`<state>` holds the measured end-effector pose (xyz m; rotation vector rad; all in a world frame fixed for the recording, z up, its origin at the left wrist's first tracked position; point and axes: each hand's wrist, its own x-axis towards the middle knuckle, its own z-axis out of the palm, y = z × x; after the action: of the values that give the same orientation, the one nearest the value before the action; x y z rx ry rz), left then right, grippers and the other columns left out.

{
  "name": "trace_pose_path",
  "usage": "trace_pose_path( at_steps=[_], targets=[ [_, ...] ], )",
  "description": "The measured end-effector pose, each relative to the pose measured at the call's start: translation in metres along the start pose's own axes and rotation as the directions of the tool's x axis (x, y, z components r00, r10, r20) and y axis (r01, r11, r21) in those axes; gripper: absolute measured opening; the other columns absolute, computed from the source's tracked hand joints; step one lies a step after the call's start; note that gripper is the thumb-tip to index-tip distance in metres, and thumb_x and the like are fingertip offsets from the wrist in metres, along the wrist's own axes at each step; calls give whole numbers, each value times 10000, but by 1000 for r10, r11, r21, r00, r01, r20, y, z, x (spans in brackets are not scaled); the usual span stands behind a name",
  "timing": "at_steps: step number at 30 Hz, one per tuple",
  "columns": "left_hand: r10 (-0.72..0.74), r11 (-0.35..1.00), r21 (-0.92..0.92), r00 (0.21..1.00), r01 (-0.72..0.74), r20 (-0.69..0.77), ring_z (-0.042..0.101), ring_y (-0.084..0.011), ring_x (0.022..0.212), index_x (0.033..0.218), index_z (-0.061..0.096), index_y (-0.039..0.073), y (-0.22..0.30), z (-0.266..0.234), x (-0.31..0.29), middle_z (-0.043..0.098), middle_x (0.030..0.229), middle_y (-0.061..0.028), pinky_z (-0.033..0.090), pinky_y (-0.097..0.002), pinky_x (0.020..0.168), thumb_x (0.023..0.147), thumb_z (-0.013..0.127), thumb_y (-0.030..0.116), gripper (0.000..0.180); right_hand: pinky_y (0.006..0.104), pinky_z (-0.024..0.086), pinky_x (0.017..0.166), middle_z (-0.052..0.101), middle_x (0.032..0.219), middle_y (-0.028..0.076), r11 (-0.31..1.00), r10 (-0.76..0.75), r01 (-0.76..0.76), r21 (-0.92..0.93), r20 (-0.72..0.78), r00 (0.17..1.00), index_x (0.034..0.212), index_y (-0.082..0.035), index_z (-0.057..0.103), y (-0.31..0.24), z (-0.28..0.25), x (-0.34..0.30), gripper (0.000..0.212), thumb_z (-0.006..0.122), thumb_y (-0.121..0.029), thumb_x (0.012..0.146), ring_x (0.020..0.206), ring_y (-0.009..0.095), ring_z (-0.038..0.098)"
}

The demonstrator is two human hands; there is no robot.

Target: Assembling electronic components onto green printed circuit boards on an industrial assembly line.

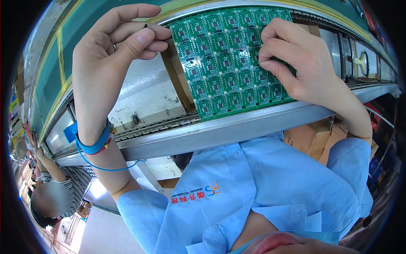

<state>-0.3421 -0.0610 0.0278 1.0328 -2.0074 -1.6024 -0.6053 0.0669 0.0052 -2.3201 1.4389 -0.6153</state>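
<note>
A green circuit board panel, made of many repeated small boards with chips, lies across the rails in front of me. My left hand is raised beside the panel's left edge. Between its thumb and fingers it pinches a tiny black electronic component with thin wire leads. Over the right part of the panel, my right hand has its thumb and fingertips pinched together close to the board. A dark speck shows at those fingertips, too small to name. A blue wrist strap with a cord circles my left wrist.
A metal rail with a chain track runs along the panel's near side. Teal and yellow-edged surfaces lie at the far left. Cardboard boxes stand below the rail at right. Another person is at the lower left.
</note>
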Motion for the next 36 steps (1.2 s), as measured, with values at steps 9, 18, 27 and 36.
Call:
trace_pose_path(
  at_steps=[9, 18, 27, 36],
  targets=[
    [124, 969, 214, 992, -120, -4, 575, -69, 714, 1048, 659, 16, -5, 1, 0, 671, 880, -42, 469, -197, 662, 913, 612, 116, 175, 325, 444, 574, 529, 849, 87, 980, -100, 93, -176, -32, 994, 762, -32, 556, -6, -2, 2, 179, 667, 15, 630, 717, 252, 555],
    [-41, 999, 11, 995, 42, -87, 643, -95, 634, 1077, 611, 7, 13, 27, -11, 698, 964, -107, 487, -189, 553, 935, 575, 139, 197, 272, 465, 611, 590, 846, 81, 983, -98, 81, -165, -98, 990, 921, 8, 609, 42, -26, 27, 93, 596, 30, 831, 709, 196, 591],
    [28, 954, 299, 999, -32, 18, 597, -80, 654, 943, 580, -2, 26, 72, -3, 674, 874, -82, 466, -191, 557, 873, 633, 41, 98, 375, 457, 773, 597, 893, 92, 983, 99, -128, -132, -210, 973, 899, -54, 654, 87, -29, 72, 168, 644, -206, 829, 889, 286, 582],
    [267, 567, 722, 918, -395, 293, 575, -261, 667, 797, 609, 52, 32, 100, 13, 561, 788, -80, 447, -340, 570, 724, 662, 1, 103, 441, 437, 671, 618, 783, 153, 982, 62, -109, -157, -279, 958, 825, -20, 544, 96, -26, 69, 124, 608, -127, 826, 768, 349, 591]
  ],
)
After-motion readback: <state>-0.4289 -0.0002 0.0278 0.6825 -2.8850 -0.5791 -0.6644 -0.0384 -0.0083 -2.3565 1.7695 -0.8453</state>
